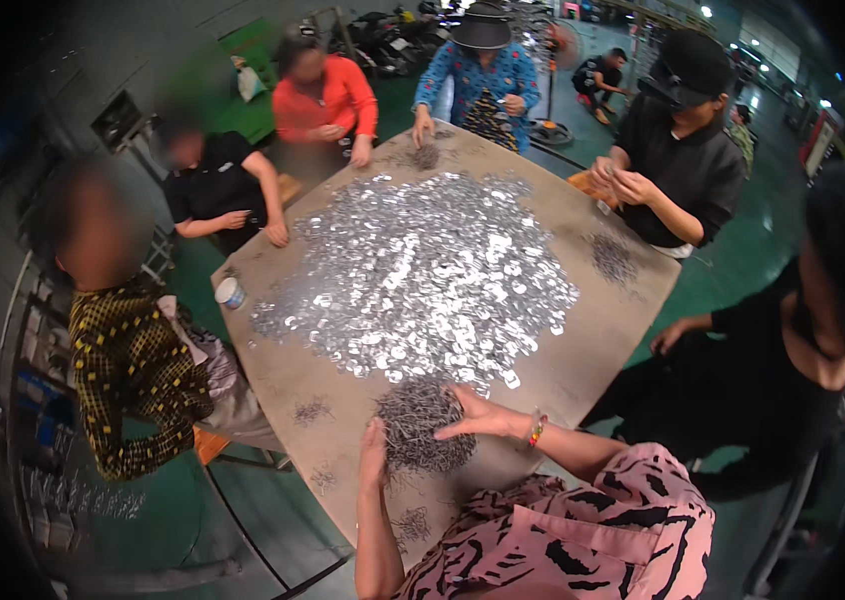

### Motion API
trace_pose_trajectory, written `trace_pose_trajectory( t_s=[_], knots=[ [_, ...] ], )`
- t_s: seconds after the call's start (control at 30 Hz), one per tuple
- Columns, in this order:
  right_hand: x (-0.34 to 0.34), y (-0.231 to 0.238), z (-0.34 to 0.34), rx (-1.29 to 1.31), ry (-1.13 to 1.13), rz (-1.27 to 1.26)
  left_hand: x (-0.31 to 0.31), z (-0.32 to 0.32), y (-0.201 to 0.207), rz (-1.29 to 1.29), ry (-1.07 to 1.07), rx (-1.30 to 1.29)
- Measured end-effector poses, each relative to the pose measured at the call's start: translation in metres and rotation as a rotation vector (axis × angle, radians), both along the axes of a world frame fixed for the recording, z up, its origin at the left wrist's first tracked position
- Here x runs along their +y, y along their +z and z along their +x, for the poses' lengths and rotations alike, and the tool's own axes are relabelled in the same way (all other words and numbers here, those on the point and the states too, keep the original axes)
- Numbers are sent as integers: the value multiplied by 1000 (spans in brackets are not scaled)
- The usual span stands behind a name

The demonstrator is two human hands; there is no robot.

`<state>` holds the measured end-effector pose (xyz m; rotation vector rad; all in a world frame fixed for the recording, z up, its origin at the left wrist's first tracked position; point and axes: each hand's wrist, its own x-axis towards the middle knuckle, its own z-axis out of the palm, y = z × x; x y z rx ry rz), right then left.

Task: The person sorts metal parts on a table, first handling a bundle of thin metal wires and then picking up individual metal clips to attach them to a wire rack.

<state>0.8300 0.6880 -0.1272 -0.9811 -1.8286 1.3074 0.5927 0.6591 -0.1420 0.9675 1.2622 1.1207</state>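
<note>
A heap of thin dark metal wire pieces (423, 430) lies at the near end of the table, between my two hands. Against its left side stands my left hand (373, 455), upright with the fingers straight and flat. On the other side my right hand (473, 412), with a beaded bracelet at the wrist, reaches round the heap's edge, thumb and fingers spread apart. Both hands touch the heap and are open. Just beyond it spreads a wide, shiny pile of small flat silver metal pieces (433, 280).
The brown tabletop (593, 350) carries smaller wire clusters at left (311, 411) and right (611, 258). A white cup (230, 293) stands at the left edge. Several people sit or stand around, some with hands over the table; a person in black (743, 370) is close at right.
</note>
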Motion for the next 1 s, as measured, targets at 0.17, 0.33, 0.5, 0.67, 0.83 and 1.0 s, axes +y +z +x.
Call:
trace_pose_trajectory(
  t_s=[0.17,0.33,0.5,0.67,0.83,1.0],
  knots=[
    [2,52,-8,-205,-65,55,-4,-7,35,58,-20,-194],
    [1,110,-38,-228,-128,197,2,-21,51,270,62,-155],
    [19,125,-63,-106,-205,31,14,-84,-4,3,-62,-25],
    [21,148,-59,-279,-243,146,17,-66,-32,-465,148,-358],
    [38,148,-83,-10,-240,-114,43,-53,8,-286,-114,-742],
    [61,148,-95,-22,-296,-248,57,-97,12,-344,-156,-795]
  ],
)
